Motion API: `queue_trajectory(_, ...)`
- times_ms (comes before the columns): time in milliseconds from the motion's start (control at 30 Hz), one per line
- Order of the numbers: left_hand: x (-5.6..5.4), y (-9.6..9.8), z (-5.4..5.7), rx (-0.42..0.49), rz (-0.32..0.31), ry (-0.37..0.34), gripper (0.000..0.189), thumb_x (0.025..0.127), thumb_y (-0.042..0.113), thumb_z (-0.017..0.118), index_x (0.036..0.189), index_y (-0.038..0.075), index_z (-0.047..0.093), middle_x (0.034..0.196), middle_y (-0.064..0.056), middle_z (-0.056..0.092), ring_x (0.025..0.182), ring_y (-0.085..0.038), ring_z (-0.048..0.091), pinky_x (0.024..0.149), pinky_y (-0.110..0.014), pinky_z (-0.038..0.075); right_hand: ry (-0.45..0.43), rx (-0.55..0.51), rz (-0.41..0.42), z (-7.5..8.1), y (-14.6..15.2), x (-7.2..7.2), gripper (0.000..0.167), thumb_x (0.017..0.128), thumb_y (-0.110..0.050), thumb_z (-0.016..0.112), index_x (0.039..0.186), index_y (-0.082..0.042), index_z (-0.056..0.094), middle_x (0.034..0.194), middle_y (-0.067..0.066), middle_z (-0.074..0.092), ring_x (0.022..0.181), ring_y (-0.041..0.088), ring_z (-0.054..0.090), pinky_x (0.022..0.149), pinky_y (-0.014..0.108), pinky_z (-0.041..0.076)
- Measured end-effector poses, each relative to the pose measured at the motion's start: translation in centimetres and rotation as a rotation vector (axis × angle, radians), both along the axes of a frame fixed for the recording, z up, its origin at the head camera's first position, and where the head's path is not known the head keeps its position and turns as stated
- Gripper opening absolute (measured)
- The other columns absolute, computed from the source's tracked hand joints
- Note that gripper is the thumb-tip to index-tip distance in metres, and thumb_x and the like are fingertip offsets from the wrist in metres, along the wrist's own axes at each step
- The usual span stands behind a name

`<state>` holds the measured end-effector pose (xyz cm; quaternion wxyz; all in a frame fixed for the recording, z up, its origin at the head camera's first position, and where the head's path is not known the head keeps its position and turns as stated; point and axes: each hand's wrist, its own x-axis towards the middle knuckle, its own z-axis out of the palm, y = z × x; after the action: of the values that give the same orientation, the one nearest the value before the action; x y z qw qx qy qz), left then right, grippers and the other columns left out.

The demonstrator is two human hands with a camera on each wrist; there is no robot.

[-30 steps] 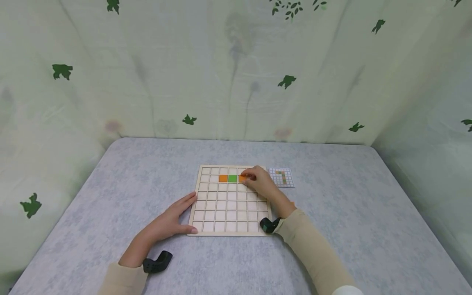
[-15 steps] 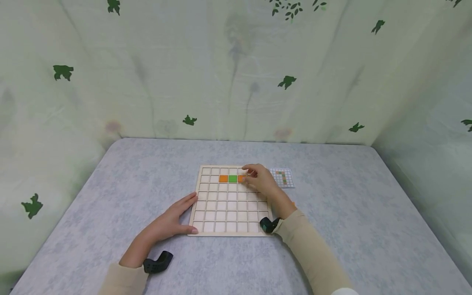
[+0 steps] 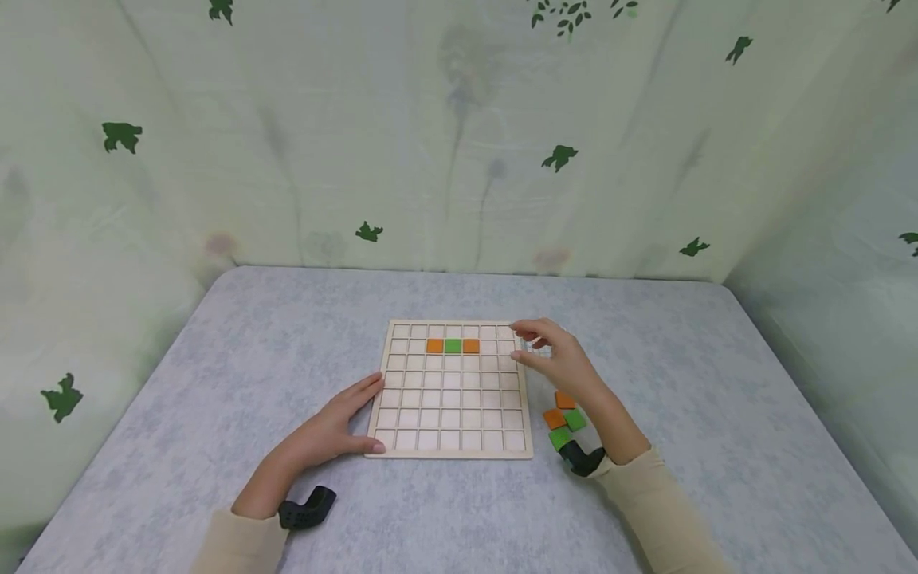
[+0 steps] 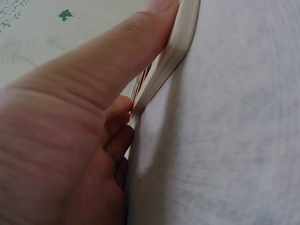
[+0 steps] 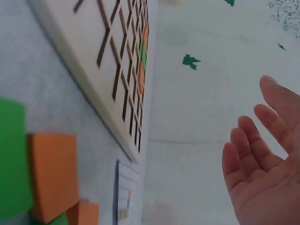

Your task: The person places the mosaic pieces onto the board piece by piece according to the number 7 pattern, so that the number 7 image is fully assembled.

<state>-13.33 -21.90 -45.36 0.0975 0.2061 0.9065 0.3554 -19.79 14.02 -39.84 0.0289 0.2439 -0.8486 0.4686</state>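
Note:
A square wooden grid board [image 3: 450,455] lies on the table, with an orange tile [image 3: 434,346], a green tile [image 3: 453,346] and another orange tile [image 3: 471,346] side by side in its second row from the back. Along the board's left edge rests my left hand [image 3: 328,430], thumb at the near corner and fingers farther up. My right hand [image 3: 562,363] hovers past the board's back right corner, thumb and fingers apart, holding nothing. Beneath it a small printed pattern card [image 5: 126,187] is mostly hidden in the head view.
Several loose orange and green tiles, among them a green tile [image 3: 574,420] and an orange tile [image 3: 554,418], lie right of the board near the right wrist's black camera [image 3: 581,459]. Patterned cloth walls [image 3: 459,159] stand behind and beside the table.
My right hand has let go of the right-hand orange tile in the row and moved right, off the board. The loose tiles have come into view. My left hand has stayed put.

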Motion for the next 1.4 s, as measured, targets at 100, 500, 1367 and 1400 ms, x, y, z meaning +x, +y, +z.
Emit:
queue_trajectory(100, 0.0, -0.1, -0.1, 0.000, -0.005, 0.005, 0.101, 0.066, 0.048, 0.074, 0.142, 0.004, 0.024, 0.148, -0.011, 0.016, 0.132, -0.033, 0.014, 0.101, -0.053, 0.019, -0.004, 0.014, -0.001, -0.5, 1.6, 1.1, 0.044, 0.082, -0.021, 0.067, 0.122, -0.008, 0.055, 0.115, 0.007, 0.054, 0.101, 0.025, 0.050, 0.083, 0.043, 0.042)
queue_trajectory(500, 0.0, 0.0, -0.2, -0.003, -0.017, 0.005, 0.100, 0.068, 0.049, 0.072, 0.142, 0.004, 0.024, 0.147, -0.012, 0.016, 0.132, -0.035, 0.014, 0.100, -0.054, 0.019, -0.045, 0.074, 0.047, -3.0, 6.7, 4.4, 0.042, 0.077, -0.010, 0.071, 0.116, -0.003, 0.058, 0.112, 0.009, 0.059, 0.097, 0.026, 0.055, 0.081, 0.044, 0.044)
queue_trajectory(1367, 0.0, 0.0, 0.0, -0.004, 0.004, -0.006, 0.102, 0.065, 0.047, 0.074, 0.142, 0.004, 0.024, 0.148, -0.011, 0.016, 0.132, -0.033, 0.014, 0.101, -0.052, 0.019, -0.216, 0.340, 0.043, -4.0, 8.4, 6.2, 0.027, 0.077, -0.016, 0.072, 0.101, -0.008, 0.063, 0.094, -0.003, 0.056, 0.082, 0.013, 0.050, 0.071, 0.028, 0.045)
queue_trajectory(1400, 0.0, 0.0, 0.0, -0.003, 0.002, -0.005, 0.102, 0.065, 0.047, 0.075, 0.142, 0.004, 0.024, 0.148, -0.011, 0.016, 0.132, -0.033, 0.014, 0.101, -0.052, 0.019, -0.222, 0.334, 0.044, -3.8, 8.4, 6.2, 0.028, 0.077, -0.016, 0.071, 0.102, -0.008, 0.063, 0.095, -0.002, 0.057, 0.083, 0.014, 0.050, 0.071, 0.028, 0.045)
